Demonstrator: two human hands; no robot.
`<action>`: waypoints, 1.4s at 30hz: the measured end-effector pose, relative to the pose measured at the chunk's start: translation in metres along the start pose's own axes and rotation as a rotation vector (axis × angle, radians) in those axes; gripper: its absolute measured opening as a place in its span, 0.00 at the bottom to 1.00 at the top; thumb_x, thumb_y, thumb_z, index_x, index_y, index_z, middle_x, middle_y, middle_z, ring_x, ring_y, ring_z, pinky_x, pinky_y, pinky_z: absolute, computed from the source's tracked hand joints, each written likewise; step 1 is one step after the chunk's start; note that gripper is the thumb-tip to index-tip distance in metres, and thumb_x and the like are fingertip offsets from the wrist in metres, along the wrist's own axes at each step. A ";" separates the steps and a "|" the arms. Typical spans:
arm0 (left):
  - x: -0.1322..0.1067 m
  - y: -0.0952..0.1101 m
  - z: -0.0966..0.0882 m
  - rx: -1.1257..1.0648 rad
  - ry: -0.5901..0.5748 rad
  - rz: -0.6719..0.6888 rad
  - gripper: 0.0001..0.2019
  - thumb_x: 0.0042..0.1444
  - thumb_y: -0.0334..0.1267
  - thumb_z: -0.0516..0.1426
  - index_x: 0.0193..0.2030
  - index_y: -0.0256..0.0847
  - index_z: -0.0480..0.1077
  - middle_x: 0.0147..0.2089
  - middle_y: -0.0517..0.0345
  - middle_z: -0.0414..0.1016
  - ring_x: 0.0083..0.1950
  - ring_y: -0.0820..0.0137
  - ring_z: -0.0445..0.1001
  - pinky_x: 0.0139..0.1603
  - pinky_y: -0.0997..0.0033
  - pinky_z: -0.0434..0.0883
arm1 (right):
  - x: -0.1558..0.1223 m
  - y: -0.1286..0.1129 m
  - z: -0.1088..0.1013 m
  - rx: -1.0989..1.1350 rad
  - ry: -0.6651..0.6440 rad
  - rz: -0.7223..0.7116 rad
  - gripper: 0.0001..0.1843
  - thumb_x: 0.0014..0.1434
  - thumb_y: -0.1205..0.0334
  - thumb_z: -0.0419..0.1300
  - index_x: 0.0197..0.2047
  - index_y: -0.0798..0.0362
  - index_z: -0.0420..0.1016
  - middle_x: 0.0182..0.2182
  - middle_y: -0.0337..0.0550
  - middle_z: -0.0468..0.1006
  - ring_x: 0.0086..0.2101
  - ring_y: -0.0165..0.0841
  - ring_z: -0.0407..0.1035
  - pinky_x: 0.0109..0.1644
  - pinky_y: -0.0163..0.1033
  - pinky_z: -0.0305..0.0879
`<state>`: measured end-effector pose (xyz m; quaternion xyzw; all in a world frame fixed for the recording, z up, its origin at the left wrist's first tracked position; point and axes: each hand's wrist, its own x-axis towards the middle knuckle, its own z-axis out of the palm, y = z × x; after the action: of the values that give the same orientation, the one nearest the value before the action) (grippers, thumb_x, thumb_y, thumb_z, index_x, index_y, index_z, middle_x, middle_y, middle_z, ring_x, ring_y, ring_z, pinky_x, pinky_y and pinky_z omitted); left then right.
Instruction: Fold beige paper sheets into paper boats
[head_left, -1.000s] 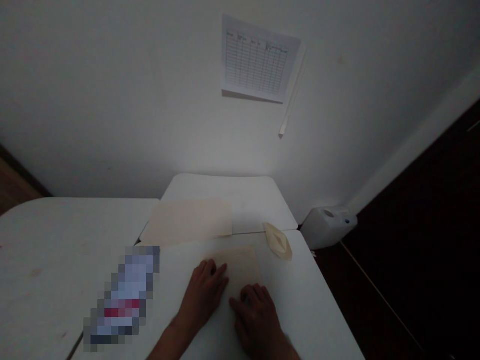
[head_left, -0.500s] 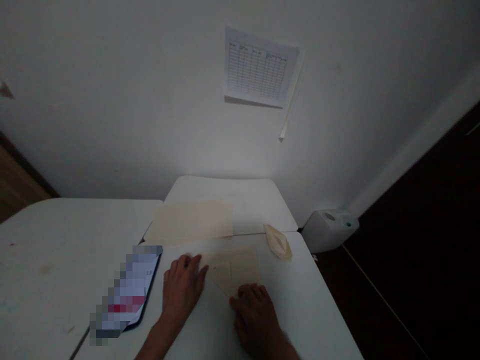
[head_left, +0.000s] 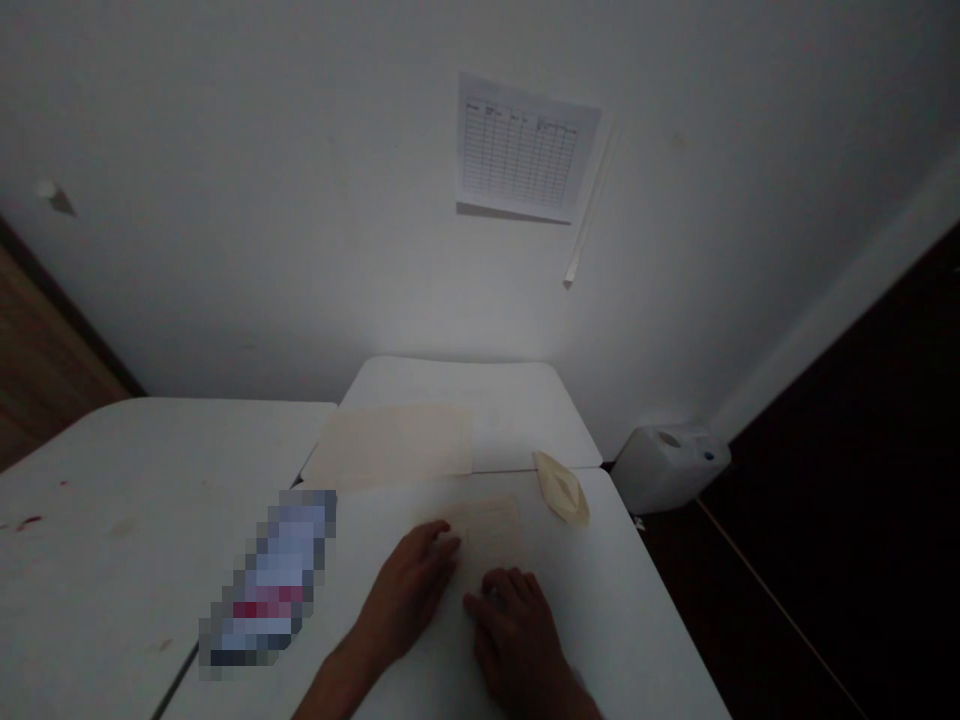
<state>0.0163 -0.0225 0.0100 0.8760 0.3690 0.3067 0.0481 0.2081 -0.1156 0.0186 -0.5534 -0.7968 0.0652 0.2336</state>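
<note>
A thin cream sheet of paper (head_left: 496, 525), partly folded, lies on the white table in front of me. My left hand (head_left: 416, 580) covers its left part, with thumb and fingers drawn together on the paper. At the near right edge, the curled fingers of my right hand (head_left: 517, 625) hold the paper against the tabletop. Both palms hide the near part of the sheet and its folds. Just beyond to the right rests a folded paper boat (head_left: 562, 490), apart from both hands.
A larger flat cream sheet (head_left: 397, 445) spans the table joint at the back. On the left lies a blurred-out phone (head_left: 274, 580). A white plastic jug (head_left: 667, 470) stands on the floor to the right. A printed table sheet (head_left: 529, 150) hangs on the wall.
My left hand has moved right, from the paper's left corner onto the folded part, and its fingers have drawn closer together. My right hand stays at the near edge. The view has shifted slightly.
</note>
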 end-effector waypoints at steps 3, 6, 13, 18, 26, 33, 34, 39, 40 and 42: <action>0.000 0.010 0.001 0.029 -0.099 0.042 0.16 0.62 0.35 0.54 0.57 0.46 0.67 0.58 0.49 0.69 0.57 0.58 0.69 0.56 0.52 0.68 | 0.001 0.000 -0.003 0.018 -0.012 0.010 0.18 0.54 0.70 0.59 0.48 0.45 0.71 0.44 0.43 0.70 0.44 0.40 0.62 0.49 0.47 0.59; 0.002 0.013 -0.001 0.061 -0.138 0.033 0.17 0.60 0.34 0.55 0.56 0.46 0.67 0.59 0.50 0.69 0.57 0.57 0.68 0.56 0.48 0.67 | 0.002 0.005 -0.007 0.021 -0.007 0.022 0.18 0.54 0.71 0.58 0.47 0.45 0.72 0.45 0.44 0.70 0.45 0.40 0.64 0.50 0.48 0.61; 0.003 0.017 -0.004 0.065 -0.111 0.024 0.17 0.59 0.34 0.55 0.55 0.47 0.69 0.58 0.50 0.70 0.56 0.57 0.68 0.55 0.48 0.67 | -0.002 0.027 -0.017 0.156 0.266 0.316 0.24 0.59 0.68 0.53 0.59 0.49 0.63 0.57 0.51 0.64 0.56 0.43 0.62 0.59 0.52 0.63; 0.001 0.023 0.003 0.042 -0.112 0.038 0.15 0.60 0.28 0.53 0.51 0.47 0.71 0.56 0.50 0.70 0.55 0.57 0.68 0.53 0.49 0.68 | 0.004 0.027 -0.020 0.465 0.313 0.469 0.23 0.60 0.63 0.53 0.59 0.50 0.64 0.55 0.51 0.68 0.51 0.42 0.68 0.52 0.48 0.70; -0.002 0.031 0.005 -0.044 -0.141 0.028 0.13 0.58 0.26 0.54 0.46 0.44 0.71 0.54 0.51 0.71 0.55 0.59 0.67 0.57 0.50 0.66 | 0.012 0.034 -0.025 0.777 0.332 0.632 0.23 0.55 0.59 0.58 0.54 0.53 0.67 0.52 0.54 0.72 0.41 0.40 0.74 0.40 0.45 0.74; 0.004 0.048 0.001 0.028 -0.176 -0.035 0.20 0.47 0.42 0.66 0.47 0.41 0.69 0.55 0.48 0.71 0.55 0.49 0.66 0.54 0.43 0.65 | 0.017 0.035 -0.035 0.803 0.402 0.582 0.23 0.53 0.54 0.61 0.52 0.52 0.70 0.49 0.53 0.75 0.36 0.38 0.74 0.37 0.44 0.74; 0.005 0.049 0.003 0.049 -0.172 -0.039 0.19 0.48 0.42 0.66 0.46 0.41 0.69 0.54 0.48 0.71 0.55 0.50 0.66 0.54 0.44 0.65 | 0.018 0.035 -0.036 0.819 0.411 0.580 0.24 0.53 0.54 0.62 0.52 0.51 0.70 0.49 0.53 0.75 0.36 0.38 0.74 0.37 0.44 0.74; 0.002 0.047 0.014 0.118 -0.117 0.000 0.14 0.54 0.43 0.62 0.45 0.42 0.70 0.51 0.51 0.74 0.52 0.54 0.69 0.53 0.48 0.66 | 0.020 0.035 -0.035 0.865 0.398 0.603 0.26 0.49 0.58 0.64 0.52 0.51 0.69 0.50 0.52 0.74 0.36 0.38 0.74 0.37 0.43 0.74; 0.001 0.047 0.015 0.121 -0.114 0.015 0.13 0.54 0.43 0.61 0.45 0.42 0.70 0.51 0.51 0.74 0.52 0.54 0.69 0.53 0.49 0.66 | 0.020 0.036 -0.034 0.868 0.381 0.609 0.26 0.49 0.59 0.64 0.52 0.51 0.69 0.50 0.52 0.73 0.36 0.38 0.74 0.37 0.43 0.74; 0.000 0.047 0.016 0.119 -0.112 0.032 0.12 0.55 0.42 0.61 0.44 0.41 0.70 0.50 0.52 0.75 0.51 0.55 0.70 0.53 0.50 0.66 | 0.019 0.037 -0.031 0.871 0.338 0.619 0.27 0.48 0.62 0.63 0.53 0.51 0.68 0.50 0.51 0.73 0.36 0.37 0.74 0.38 0.43 0.74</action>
<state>0.0539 -0.0544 0.0118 0.8990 0.3692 0.2355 0.0117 0.2479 -0.0889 0.0386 -0.6168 -0.4481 0.3642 0.5349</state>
